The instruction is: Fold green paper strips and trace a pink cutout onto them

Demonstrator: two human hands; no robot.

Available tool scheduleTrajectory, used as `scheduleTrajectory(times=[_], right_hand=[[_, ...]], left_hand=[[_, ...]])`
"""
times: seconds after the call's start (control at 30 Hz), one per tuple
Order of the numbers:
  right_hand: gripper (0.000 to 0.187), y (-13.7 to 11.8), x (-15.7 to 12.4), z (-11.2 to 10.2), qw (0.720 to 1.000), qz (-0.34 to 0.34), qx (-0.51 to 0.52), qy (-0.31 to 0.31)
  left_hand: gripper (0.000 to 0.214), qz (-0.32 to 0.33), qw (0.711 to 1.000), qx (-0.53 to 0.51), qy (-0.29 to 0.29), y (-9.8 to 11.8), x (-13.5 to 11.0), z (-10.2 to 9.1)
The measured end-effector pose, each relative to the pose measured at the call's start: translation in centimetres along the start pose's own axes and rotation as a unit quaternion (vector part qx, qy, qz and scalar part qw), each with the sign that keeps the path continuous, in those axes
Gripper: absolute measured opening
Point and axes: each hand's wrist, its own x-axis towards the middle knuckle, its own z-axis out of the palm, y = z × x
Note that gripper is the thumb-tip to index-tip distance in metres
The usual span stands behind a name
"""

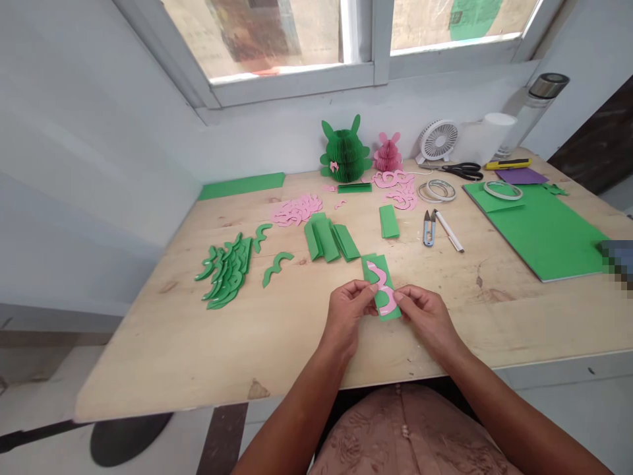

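Between my hands, near the front of the table, is a folded green paper strip (pixel 382 299) with a pink curved paper cutout (pixel 388 302) lying on its face. My left hand (pixel 352 305) pinches the left edge of the strip, thumb on top by the pink piece. My right hand (pixel 424 313) grips the right edge, its thumb at the cutout's side. Just beyond lie several folded green paper pieces (pixel 326 239) and a single folded green piece (pixel 389 221). Loose green curved cutouts (pixel 277 267) lie to the left, beside a stacked pile of green cutouts (pixel 228 272).
Pink cutouts (pixel 298 210) are heaped farther back. A green paper honeycomb figure (pixel 345 155) and a smaller pink one (pixel 388 155) stand by the wall. To the right are thread snips (pixel 429 229), a white pen (pixel 449 231), tape rolls (pixel 441 190), scissors (pixel 462 171) and green sheets (pixel 548 231).
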Motion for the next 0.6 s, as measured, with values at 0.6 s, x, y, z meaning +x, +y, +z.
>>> scheduleTrajectory(times=[0.6], right_hand=[[0.032, -0.06, 0.02, 0.31, 1.0, -0.008, 0.015, 0.019]], left_hand=[[0.021, -0.001, 1.0, 0.01, -0.02, 0.28, -0.55, -0.36]])
